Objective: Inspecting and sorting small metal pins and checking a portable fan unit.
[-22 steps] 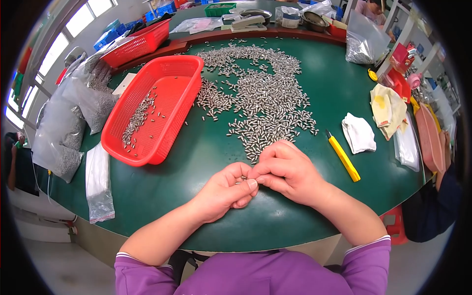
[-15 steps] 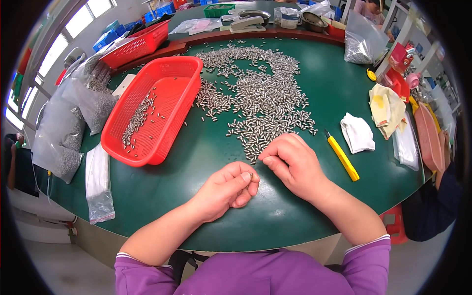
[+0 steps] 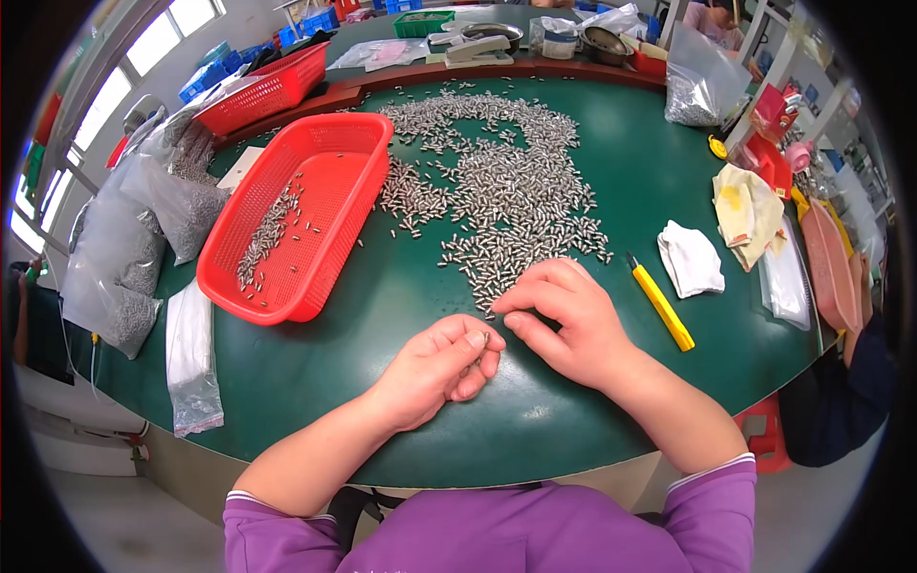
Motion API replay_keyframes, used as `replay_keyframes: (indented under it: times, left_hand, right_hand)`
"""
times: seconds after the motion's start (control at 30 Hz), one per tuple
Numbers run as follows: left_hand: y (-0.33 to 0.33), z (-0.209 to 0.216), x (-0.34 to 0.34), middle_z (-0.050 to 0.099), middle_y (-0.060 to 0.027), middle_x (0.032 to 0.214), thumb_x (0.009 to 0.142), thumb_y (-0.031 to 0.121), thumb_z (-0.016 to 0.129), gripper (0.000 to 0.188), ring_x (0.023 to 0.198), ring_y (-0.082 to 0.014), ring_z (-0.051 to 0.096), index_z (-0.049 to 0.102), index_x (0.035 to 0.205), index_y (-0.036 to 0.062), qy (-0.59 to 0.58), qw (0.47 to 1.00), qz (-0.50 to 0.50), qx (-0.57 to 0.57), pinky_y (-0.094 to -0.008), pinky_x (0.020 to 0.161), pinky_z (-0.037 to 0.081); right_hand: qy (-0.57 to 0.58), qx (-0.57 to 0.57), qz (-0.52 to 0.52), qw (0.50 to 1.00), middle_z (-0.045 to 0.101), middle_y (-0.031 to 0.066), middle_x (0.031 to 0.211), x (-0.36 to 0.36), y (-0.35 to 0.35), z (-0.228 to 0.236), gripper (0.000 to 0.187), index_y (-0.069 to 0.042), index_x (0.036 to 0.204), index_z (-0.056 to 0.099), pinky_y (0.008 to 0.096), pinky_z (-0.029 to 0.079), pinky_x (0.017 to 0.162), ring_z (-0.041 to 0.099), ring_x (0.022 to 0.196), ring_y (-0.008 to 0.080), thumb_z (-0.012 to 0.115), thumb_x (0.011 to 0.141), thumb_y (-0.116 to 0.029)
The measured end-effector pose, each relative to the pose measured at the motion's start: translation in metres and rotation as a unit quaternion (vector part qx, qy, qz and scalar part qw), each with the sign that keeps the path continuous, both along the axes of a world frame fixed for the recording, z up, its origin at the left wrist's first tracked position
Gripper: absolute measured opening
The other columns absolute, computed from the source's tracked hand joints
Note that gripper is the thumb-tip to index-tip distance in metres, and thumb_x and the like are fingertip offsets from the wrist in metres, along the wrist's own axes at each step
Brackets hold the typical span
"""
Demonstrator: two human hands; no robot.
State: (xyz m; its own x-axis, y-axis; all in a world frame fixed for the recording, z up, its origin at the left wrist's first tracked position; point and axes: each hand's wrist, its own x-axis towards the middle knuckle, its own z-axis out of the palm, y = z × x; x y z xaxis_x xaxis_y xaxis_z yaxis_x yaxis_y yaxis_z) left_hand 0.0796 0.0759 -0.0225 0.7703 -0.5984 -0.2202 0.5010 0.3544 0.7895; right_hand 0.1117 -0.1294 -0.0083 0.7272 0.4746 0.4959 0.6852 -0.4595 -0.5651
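My left hand [image 3: 435, 371] is closed, with one small silvery metal part [image 3: 485, 338] pinched between thumb and forefinger. Its other fingers are curled, and what may lie inside them is hidden. My right hand [image 3: 568, 325] is at the near tip of a big pile of small cylindrical metal parts [image 3: 525, 191], its thumb and forefinger apart with nothing visible between them. Left of the pile stands a red perforated plastic basket [image 3: 334, 250], and a heap of the same parts [image 3: 272, 229] lies along its left side.
A yellow utility knife [image 3: 663, 307] and a white cloth glove [image 3: 691, 259] lie to the right, near a stained cream glove [image 3: 747, 215]. Filled plastic bags [image 3: 110, 258] line the left edge beside flat clear bags [image 3: 191, 353]. Another bag of parts [image 3: 697, 86] stands at far right.
My right thumb and forefinger have spread apart, and the fingertips have shifted slightly left toward the pile's tip. My left hand stays almost in place, still pinching the metal part.
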Motion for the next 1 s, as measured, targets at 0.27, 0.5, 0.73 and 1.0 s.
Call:
replay_keyframes:
  times: [0.27,0.5,0.73,1.0]
  left_hand:
    - [-0.002,0.001,0.003,0.051,-0.0014,0.076,0.1,0.02,0.045,0.02,0.054,-0.0049,0.036,0.055,0.105,0.003,-0.013,0.999,0.037,0.008,-0.0193,0.048,0.03]
    - [0.001,0.002,0.006,0.05,-0.0006,0.074,0.1,0.021,0.046,0.02,0.052,-0.0043,0.034,0.056,0.104,0.0037,-0.017,0.998,0.062,0.005,-0.0193,0.047,0.028]
    - [-0.002,0.002,0.006,0.051,-0.0007,0.074,0.1,0.021,0.047,0.021,0.051,-0.0039,0.035,0.056,0.106,0.0027,-0.006,0.999,0.053,-0.005,-0.0195,0.046,0.028]
    - [0.004,0.003,0.005,0.052,-0.0006,0.075,0.099,0.021,0.048,0.021,0.051,-0.004,0.034,0.056,0.106,0.0035,-0.001,0.998,0.067,-0.021,-0.0193,0.047,0.028]
  right_hand:
    - [-0.087,-0.018,-0.05,0.995,0.061,0.0053,0.091,0.009,-0.013,0.001,0.019,-0.012,0.095,0.067,0.0356,0.048,0.076,0.058,0.089,0.0243,0.07,0.076,-0.009]
    - [-0.058,-0.155,-0.289,0.943,0.062,0.0109,0.089,0.003,-0.065,0.038,0.018,-0.006,0.095,0.063,0.0381,0.049,0.076,0.061,0.085,0.0291,0.066,0.078,-0.012]
    - [0.11,-0.31,-0.383,0.863,0.063,0.0157,0.088,-0.027,-0.092,0.029,0.019,-0.003,0.092,0.062,0.0425,0.05,0.075,0.062,0.084,0.0323,0.067,0.08,-0.018]
    - [0.328,0.134,-0.046,0.934,0.053,0.0054,0.089,-0.008,-0.008,0.063,0.023,-0.002,0.118,0.045,0.0276,0.048,0.064,0.055,0.069,0.0092,0.046,0.096,-0.011]
